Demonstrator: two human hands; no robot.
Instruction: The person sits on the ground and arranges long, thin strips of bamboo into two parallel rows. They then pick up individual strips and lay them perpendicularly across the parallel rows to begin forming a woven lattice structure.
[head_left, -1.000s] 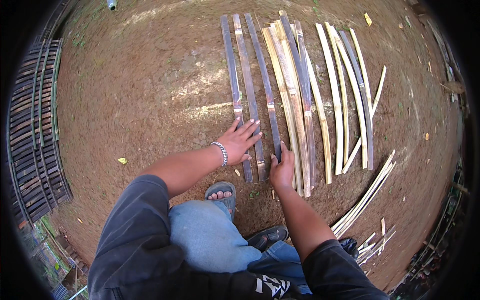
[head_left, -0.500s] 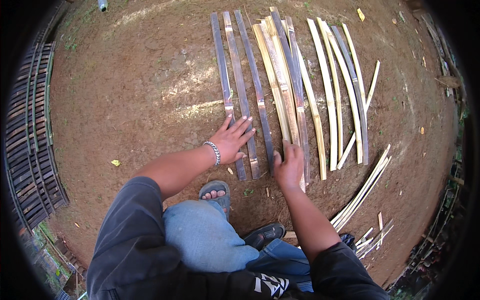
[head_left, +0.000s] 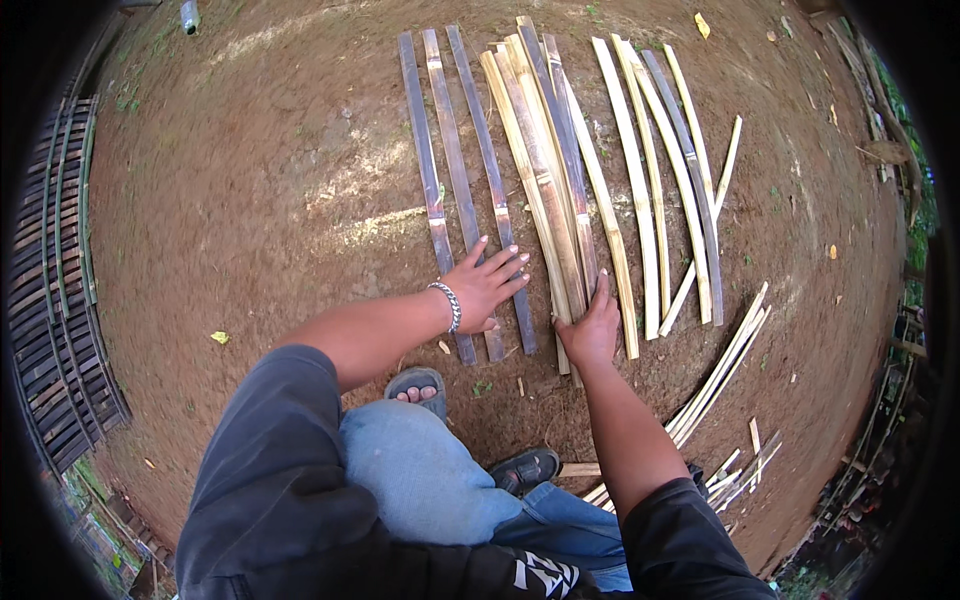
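Several split bamboo strips lie side by side on the ground, pointing away from me. My left hand (head_left: pixel 487 285) rests with spread fingers over the second and third of the dark strips (head_left: pixel 464 180) at the left. To its right is an overlapping bundle of bamboo strips (head_left: pixel 545 178), some pale, some dark. Around the near end of that bundle my right hand (head_left: pixel 590 328) is closed, thumb on its left side and fingers on its right. Part of the near ends is hidden under this hand. Separate pale strips (head_left: pixel 630 180) lie farther right, one crossing under others.
A slatted bamboo panel (head_left: pixel 50 290) stands at the far left. More thin strips (head_left: pixel 722 365) and short offcuts (head_left: pixel 745 470) lie at the lower right, near my leg. My sandalled feet (head_left: pixel 418 390) are just below the strips. Bare brown soil (head_left: pixel 240 200) surrounds everything.
My left hand has slid right, from the first two dark strips onto the second and third. My right hand has shifted across the bundle's near end, its fingers now along the right side.
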